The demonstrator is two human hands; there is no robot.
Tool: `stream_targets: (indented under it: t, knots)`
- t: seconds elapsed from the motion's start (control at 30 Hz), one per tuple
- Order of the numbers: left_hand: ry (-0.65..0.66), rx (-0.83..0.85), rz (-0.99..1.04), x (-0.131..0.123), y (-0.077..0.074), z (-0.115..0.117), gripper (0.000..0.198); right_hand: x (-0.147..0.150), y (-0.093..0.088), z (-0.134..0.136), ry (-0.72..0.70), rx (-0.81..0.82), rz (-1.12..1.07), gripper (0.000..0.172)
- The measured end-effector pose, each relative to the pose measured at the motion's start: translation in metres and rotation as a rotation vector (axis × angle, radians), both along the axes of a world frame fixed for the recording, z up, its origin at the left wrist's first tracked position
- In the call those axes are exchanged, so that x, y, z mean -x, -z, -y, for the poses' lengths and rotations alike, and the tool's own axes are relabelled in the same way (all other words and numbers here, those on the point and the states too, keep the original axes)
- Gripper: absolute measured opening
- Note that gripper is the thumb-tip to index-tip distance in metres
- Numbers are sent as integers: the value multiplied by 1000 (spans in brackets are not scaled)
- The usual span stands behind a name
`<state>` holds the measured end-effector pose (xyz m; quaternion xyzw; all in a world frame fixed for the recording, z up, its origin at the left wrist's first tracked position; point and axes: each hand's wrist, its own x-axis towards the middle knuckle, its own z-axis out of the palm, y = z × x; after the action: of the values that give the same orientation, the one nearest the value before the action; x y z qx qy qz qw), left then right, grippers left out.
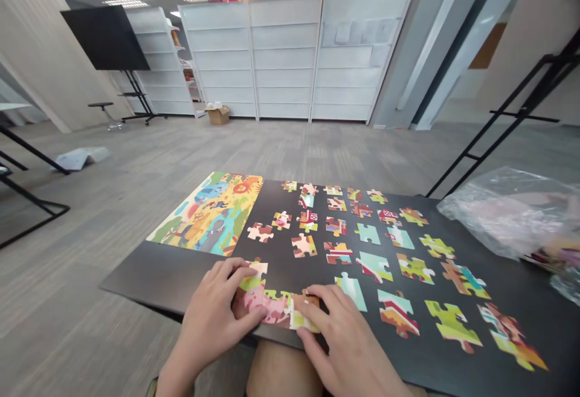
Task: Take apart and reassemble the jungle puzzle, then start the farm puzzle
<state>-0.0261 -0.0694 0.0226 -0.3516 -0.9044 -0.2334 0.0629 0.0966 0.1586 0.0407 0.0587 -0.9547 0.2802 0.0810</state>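
Note:
Near the table's front edge lies a joined strip of jigsaw puzzle pieces (272, 309), pink and green. My left hand (216, 307) grips its left end, thumb on the pink part and fingers along the upper left side. My right hand (341, 335) has thumb and fingertips around a brown and pale green puzzle piece (304, 318) at the strip's right end. This piece sits against the strip; whether it is fully locked in, I cannot tell. Just beyond my right hand lies a light blue puzzle piece (351, 291).
Several loose puzzle pieces (338, 253) are spread over the black table (181, 270). A colourful animal picture board (208, 213) lies at the table's left. Crumpled clear plastic (502, 209) lies at the right, near a black metal stand (493, 116). White shelving (285, 58) stands behind.

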Motion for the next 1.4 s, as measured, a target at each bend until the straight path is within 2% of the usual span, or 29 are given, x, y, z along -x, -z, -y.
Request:
stream_targets:
  t: [0.37, 0.6, 0.67, 0.77, 1.07, 1.2, 1.4]
  knots:
    - [-5, 5, 19, 0, 0, 0, 42, 7, -11, 0, -48, -63, 67, 21]
    - [14, 5, 15, 0, 1, 0, 41, 10, -1, -9, -185, -361, -149, 37]
    - [13, 7, 20, 0, 0, 0, 41, 9, 2, -13, -228, -389, -209, 40]
    - [8, 4, 23, 0, 0, 0, 40, 5, 4, -18, -253, -332, -303, 45]
    - [1, 0, 29, -1, -2, -1, 39, 7, -3, -24, -294, -171, -379, 35]
    - [5, 0, 26, 0, -1, -1, 40, 8, -3, -25, -322, -137, -245, 38]
    - [7, -4, 11, 0, 0, 0, 38, 5, 0, -22, -297, -116, -90, 59]
